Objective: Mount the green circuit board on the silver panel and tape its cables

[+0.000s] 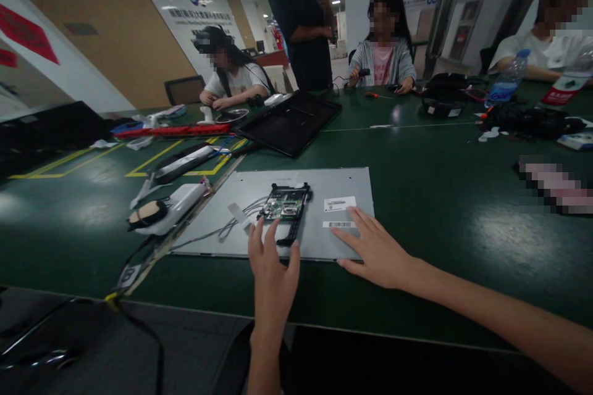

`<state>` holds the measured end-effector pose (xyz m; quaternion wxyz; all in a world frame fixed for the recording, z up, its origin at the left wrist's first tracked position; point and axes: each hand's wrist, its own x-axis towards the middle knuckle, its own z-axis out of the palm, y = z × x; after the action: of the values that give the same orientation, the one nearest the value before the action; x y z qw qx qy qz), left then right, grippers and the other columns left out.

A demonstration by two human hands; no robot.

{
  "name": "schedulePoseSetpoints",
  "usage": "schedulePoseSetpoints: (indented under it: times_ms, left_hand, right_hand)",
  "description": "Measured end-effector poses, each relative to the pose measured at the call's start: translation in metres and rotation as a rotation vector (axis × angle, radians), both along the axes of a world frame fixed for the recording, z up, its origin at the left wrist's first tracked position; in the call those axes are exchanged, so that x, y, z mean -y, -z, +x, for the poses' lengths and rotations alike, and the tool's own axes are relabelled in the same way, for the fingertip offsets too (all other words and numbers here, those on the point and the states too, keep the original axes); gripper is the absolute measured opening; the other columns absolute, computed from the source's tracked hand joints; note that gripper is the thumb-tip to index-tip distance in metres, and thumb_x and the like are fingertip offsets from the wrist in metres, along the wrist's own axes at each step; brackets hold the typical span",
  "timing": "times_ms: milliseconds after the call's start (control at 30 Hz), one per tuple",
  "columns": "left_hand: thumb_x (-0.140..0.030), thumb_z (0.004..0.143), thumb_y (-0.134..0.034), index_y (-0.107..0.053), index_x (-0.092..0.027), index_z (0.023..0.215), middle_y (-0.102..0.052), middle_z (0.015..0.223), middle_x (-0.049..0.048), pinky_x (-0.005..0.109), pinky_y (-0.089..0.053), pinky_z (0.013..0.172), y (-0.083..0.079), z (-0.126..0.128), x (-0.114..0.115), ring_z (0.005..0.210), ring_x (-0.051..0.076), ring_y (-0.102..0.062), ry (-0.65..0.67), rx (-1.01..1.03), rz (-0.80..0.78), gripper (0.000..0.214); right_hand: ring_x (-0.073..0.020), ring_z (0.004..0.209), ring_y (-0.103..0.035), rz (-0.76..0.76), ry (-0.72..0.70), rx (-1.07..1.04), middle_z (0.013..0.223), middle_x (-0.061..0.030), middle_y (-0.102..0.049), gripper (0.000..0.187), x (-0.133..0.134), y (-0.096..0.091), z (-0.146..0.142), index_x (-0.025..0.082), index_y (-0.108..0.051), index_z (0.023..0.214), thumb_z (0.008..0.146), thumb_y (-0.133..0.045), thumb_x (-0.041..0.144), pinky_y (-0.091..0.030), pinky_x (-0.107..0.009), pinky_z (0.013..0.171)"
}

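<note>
A flat grey metal panel (324, 182), like the back of a display, lies on the green table in front of me. On it rests a circuit board (283, 207) in a black plastic frame (300, 222), with grey cables (222, 231) running off to the left. My left hand (272, 259) is at the near edge of the board and frame, fingers spread; whether the fingertips touch cannot be made out. My right hand (377, 250) is spread over the panel's right side, its fingertips by a white label (340, 204) and a barcode sticker (338, 224).
Beyond the panel lies a black plastic cover (291, 120). A white power strip (178, 207) and a black strap (139, 259) are to the left. Bottles (509, 77) and black gear (532, 120) stand at far right. Several people sit or stand across the table (426, 179).
</note>
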<state>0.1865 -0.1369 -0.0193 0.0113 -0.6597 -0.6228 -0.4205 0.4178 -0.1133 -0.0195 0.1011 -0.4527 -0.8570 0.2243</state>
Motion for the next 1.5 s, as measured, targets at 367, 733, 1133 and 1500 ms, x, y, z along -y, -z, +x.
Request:
schedulePoseSetpoints:
  times_ms: [367,733,1133,1500]
  left_hand:
    - [-0.049,0.087,-0.059,-0.030,-0.021,0.152,-0.014,0.162,0.0197,0.058,-0.026,0.116,0.021,-0.041,-0.021,0.149,0.039,-0.017,-0.049,-0.242,-0.292,0.076]
    - [-0.052,0.092,-0.051,-0.027,-0.024,0.155,-0.020,0.163,0.0123,0.057,-0.026,0.116,0.011,-0.063,-0.052,0.150,0.038,-0.015,0.159,-0.543,-0.361,0.072]
    - [-0.058,0.094,-0.037,-0.022,-0.003,0.154,-0.029,0.158,0.0215,0.047,-0.018,0.121,0.003,-0.089,-0.153,0.148,0.035,-0.023,0.170,-0.696,-0.465,0.083]
    - [-0.062,0.089,-0.042,-0.027,-0.010,0.155,-0.029,0.158,0.0209,0.056,-0.027,0.114,-0.010,-0.088,-0.150,0.145,0.040,-0.027,0.114,-0.666,-0.542,0.085]
  right_hand:
    - [-0.0367,0.150,0.005,-0.061,0.010,-0.009,0.167,-0.0094,0.003,0.077,-0.002,-0.003,-0.005,0.028,-0.027,0.157,0.093,-0.043,0.066,-0.009,-0.056,0.119]
    - [-0.0365,0.151,0.000,0.015,0.018,-0.012,0.167,-0.0126,-0.003,0.076,-0.001,0.000,-0.008,0.026,-0.030,0.156,0.093,-0.041,0.067,-0.009,-0.053,0.120]
    - [-0.0354,0.151,-0.002,0.038,0.023,-0.018,0.167,-0.0111,-0.007,0.076,0.000,0.002,-0.008,0.026,-0.031,0.156,0.093,-0.040,0.068,-0.012,-0.053,0.120]
    - [-0.0354,0.151,-0.003,0.044,0.022,-0.029,0.167,-0.0107,-0.007,0.076,-0.001,0.003,-0.007,0.026,-0.032,0.156,0.093,-0.041,0.067,-0.012,-0.053,0.120]
